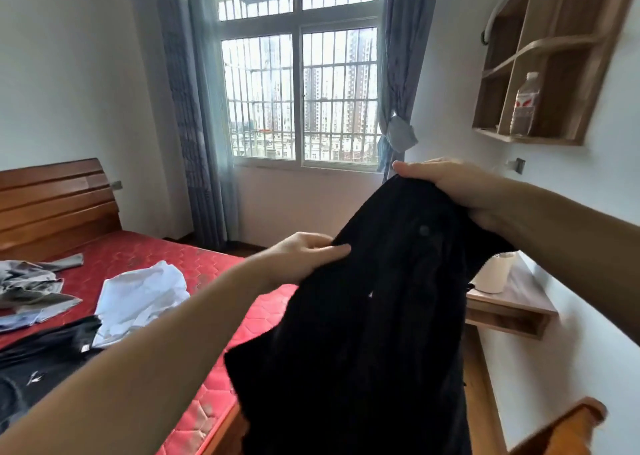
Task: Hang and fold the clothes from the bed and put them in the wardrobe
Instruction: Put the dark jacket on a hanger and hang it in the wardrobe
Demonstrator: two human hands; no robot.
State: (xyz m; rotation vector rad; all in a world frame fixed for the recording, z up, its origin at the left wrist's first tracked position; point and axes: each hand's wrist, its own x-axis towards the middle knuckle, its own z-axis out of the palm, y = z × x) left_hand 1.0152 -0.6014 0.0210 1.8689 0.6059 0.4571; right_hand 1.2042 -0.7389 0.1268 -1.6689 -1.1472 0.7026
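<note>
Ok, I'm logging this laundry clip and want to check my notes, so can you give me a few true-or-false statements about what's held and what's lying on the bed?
1. Both hands hold the black garment in the air. True: left hand and right hand grip its top edge.
2. The mattress is blue. False: it is red.
3. A white garment lies on the bed. True.
4. The wall shelf holds a folded towel. False: a plastic bottle stands there.
5. The bed is cleared of clothes. False: a grey garment and others remain.
</note>
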